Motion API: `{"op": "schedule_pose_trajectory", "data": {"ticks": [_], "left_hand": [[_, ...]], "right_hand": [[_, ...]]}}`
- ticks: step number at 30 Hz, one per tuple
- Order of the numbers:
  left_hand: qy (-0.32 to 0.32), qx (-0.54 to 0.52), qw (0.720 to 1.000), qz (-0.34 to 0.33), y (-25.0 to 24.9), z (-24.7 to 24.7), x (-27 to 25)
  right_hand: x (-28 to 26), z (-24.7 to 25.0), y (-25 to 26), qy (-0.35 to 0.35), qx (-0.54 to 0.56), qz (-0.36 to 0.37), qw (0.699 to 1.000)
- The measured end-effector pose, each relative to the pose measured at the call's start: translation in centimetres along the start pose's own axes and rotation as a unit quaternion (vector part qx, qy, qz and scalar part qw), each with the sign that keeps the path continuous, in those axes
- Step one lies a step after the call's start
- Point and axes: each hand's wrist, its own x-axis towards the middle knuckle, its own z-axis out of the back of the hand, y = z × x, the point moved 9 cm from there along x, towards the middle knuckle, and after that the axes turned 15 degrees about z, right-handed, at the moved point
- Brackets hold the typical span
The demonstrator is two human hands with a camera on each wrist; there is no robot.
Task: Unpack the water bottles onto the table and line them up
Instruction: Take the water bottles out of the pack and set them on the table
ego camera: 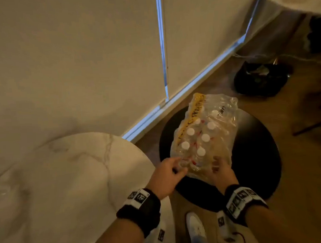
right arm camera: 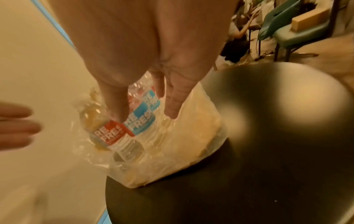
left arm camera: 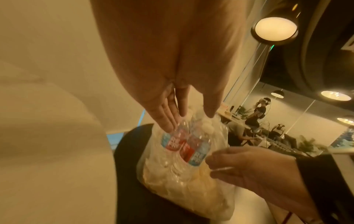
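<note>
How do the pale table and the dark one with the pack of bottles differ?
The marble table is white with grey veins; the black table is plain dark. The marble table sits higher and nearer the wall, and the black table carries the wrapped pack of bottles. Both tops look round.

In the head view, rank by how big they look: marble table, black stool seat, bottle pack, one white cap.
1. Marble table, though nearer the camera
2. Black stool seat
3. Bottle pack
4. White cap
</note>
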Motion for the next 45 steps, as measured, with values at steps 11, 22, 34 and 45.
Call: {"op": "schedule_pose_trajectory", "data": {"ticks": [11,22,34,45], "left_hand": [[-0.153,0.123,0.980,0.031,2.4,-4.9,12.6],[-0.114,-0.115,0.987,-0.016,0.1,0.0,1.4],[-0.330,-0.223,0.909,0.126,20.7,15.7,-22.3],[-0.381,-0.223,0.868,0.228,34.9,21.1,-30.2]], "right_hand": [[5.9,-3.6,-2.3,0.051,-0.095,-0.019,0.994],[0.1,-0.4,4.5,0.048,-0.137,0.104,0.984],[-15.3,-25.1,18.0,0.261,-0.111,0.274,0.919],[-22.1,-42.8,19.8,0.361,-0.117,0.287,0.879]]}}
